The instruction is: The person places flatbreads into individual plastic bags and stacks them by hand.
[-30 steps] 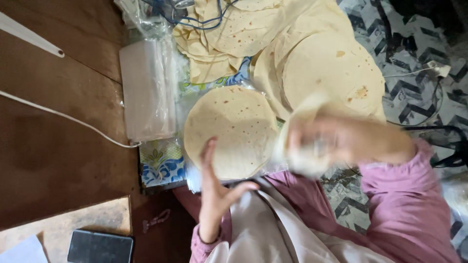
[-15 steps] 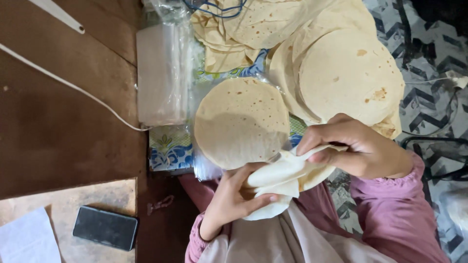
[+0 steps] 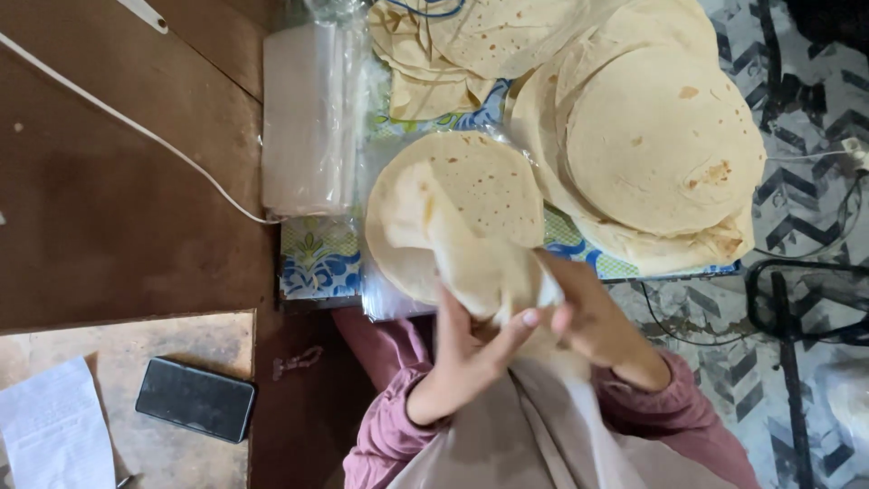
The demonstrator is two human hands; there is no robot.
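Note:
Both my hands hold one folded flatbread (image 3: 471, 254) just above my lap. My left hand (image 3: 471, 349) grips its lower edge from the left, and my right hand (image 3: 588, 317) pinches it from the right. The folded piece rises over a round flatbread (image 3: 489, 181) lying flat on a clear plastic sheet on a patterned board (image 3: 317, 263). A large stack of flatbreads (image 3: 661, 136) sits to the right of it. More flatbreads (image 3: 471, 45) are heaped at the top. I wear pink sleeves and a pale apron.
A pack of clear plastic bags (image 3: 308, 118) lies left of the breads. A white cable (image 3: 136, 127) crosses the brown wooden surface. A black phone (image 3: 195, 398) and white paper (image 3: 54, 435) lie at lower left. Black cables (image 3: 797, 299) run over the patterned floor at right.
My right hand came down from above the flat bread with a flatbread; both hands met, gathered it folded near my lap, and now lift it over the flat one.

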